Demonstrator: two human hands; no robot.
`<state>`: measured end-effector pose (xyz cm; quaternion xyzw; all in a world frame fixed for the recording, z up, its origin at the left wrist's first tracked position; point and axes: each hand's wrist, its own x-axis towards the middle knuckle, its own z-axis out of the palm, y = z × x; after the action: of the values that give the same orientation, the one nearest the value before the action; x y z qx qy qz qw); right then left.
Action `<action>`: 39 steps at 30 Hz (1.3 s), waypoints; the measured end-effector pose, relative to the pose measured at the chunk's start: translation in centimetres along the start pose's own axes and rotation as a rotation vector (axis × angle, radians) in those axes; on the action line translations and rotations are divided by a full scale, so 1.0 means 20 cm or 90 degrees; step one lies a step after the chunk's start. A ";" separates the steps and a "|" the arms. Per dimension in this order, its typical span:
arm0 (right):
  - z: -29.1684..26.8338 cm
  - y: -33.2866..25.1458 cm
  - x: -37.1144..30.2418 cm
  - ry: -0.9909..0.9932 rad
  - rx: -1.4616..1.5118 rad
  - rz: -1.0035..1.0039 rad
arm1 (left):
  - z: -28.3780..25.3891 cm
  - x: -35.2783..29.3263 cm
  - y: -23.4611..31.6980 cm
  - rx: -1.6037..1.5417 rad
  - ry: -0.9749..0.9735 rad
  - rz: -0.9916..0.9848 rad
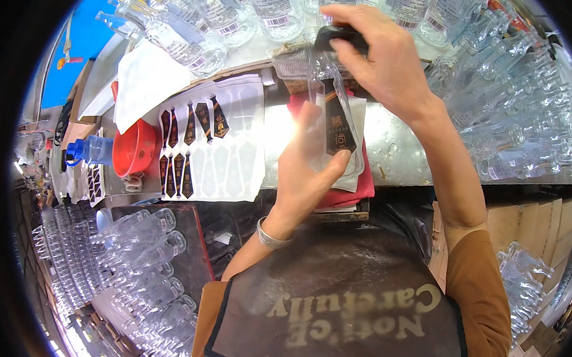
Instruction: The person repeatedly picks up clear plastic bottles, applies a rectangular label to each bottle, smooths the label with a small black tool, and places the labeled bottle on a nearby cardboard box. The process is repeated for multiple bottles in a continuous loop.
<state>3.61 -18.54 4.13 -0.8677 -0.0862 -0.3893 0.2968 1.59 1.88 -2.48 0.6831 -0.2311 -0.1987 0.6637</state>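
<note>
A clear glass bottle [317, 71] lies in front of me, its neck pointing away. A black tie-shaped label [337, 120] with gold print lies along its upper side. My left hand [302, 166] is closed round the bottle's body, thumb by the label's lower end. My right hand [390, 65] grips a small black hand tool [341, 37] at the neck end; its exact kind is hard to make out. Left of the bottle lies a white label sheet [226, 169] with several black tie labels and several peeled, bare shapes.
A red cloth [355, 195] lies under the work spot on the metal table [399, 155]. Glass bottles [274, 12] crowd the back, and more [518, 118] lie stacked at right. A red bowl [133, 149] stands left, beside a blue-capped jug [96, 151]. Further bottles [149, 249] sit lower left.
</note>
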 end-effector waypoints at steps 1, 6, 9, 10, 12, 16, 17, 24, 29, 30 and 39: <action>-0.03 -0.03 -0.01 0.010 -0.001 0.000 | -0.01 0.00 0.00 0.013 -0.019 -0.004; -0.08 -0.24 -0.33 -0.143 0.071 -0.061 | -0.07 -0.05 0.01 0.123 -0.098 0.106; -0.16 -0.45 -0.45 -0.273 0.155 -0.049 | -0.09 -0.08 -0.02 0.206 -0.086 0.142; -0.17 -0.45 -0.41 -0.212 0.125 -0.062 | -0.09 -0.08 -0.02 0.208 -0.079 0.145; -0.15 -0.37 -0.28 -0.091 0.050 -0.089 | -0.10 -0.06 -0.02 0.330 -0.077 0.225; -0.06 -0.34 -0.33 -0.153 -0.016 -0.097 | -0.12 -0.06 -0.04 0.316 -0.093 0.216; -0.05 -0.41 -0.39 -0.186 0.065 -0.076 | -0.11 -0.08 -0.04 0.217 -0.097 0.144; -0.07 -0.05 -0.09 -0.097 0.042 0.139 | -0.12 -0.06 -0.03 0.213 -0.094 0.167; -0.13 -0.22 -0.39 -0.171 0.208 -0.006 | -0.16 -0.07 -0.07 0.173 -0.106 0.156; -0.17 -0.28 -0.44 -0.232 0.239 -0.001 | -0.16 -0.07 -0.07 0.173 -0.104 0.155; -0.07 0.01 -0.13 0.046 0.167 0.261 | -0.19 0.01 0.05 0.065 -0.117 0.050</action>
<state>0.95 -19.39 2.86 -0.8067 0.0527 -0.3368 0.4827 3.94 4.76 -1.24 0.6856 -0.3273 -0.2223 0.6111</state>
